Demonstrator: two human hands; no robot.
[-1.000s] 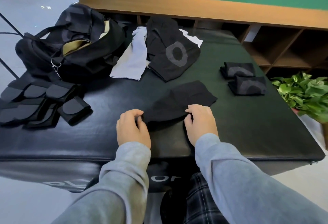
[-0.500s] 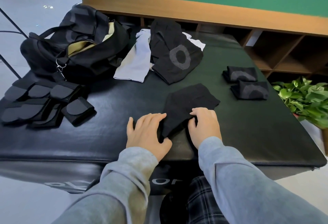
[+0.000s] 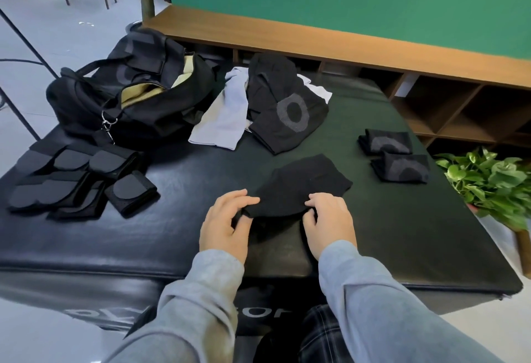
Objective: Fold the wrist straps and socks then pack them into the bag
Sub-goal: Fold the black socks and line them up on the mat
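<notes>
A plain black sock (image 3: 304, 187) lies on the black padded bench (image 3: 402, 233) in front of me. My left hand (image 3: 227, 224) pinches its near left end between thumb and fingers. My right hand (image 3: 330, 222) grips its near right edge with curled fingers. Two folded black socks (image 3: 386, 140) (image 3: 402, 167) sit to the right. A pile of unfolded socks, one black with a grey ring (image 3: 287, 112) and one pale grey (image 3: 227, 115), lies behind. The open black bag (image 3: 138, 98) stands at the back left. Folded black wrist straps (image 3: 77, 181) lie in front of it.
A potted green plant (image 3: 494, 181) stands off the bench's right edge. A low wooden shelf unit (image 3: 445, 89) runs behind the bench below a green wall. Chair and stand legs are on the floor at the far left.
My left hand went from lying flat on the sock's left end to pinching it. The sock's near edge is now drawn between both hands. The camera tilted up a little.
</notes>
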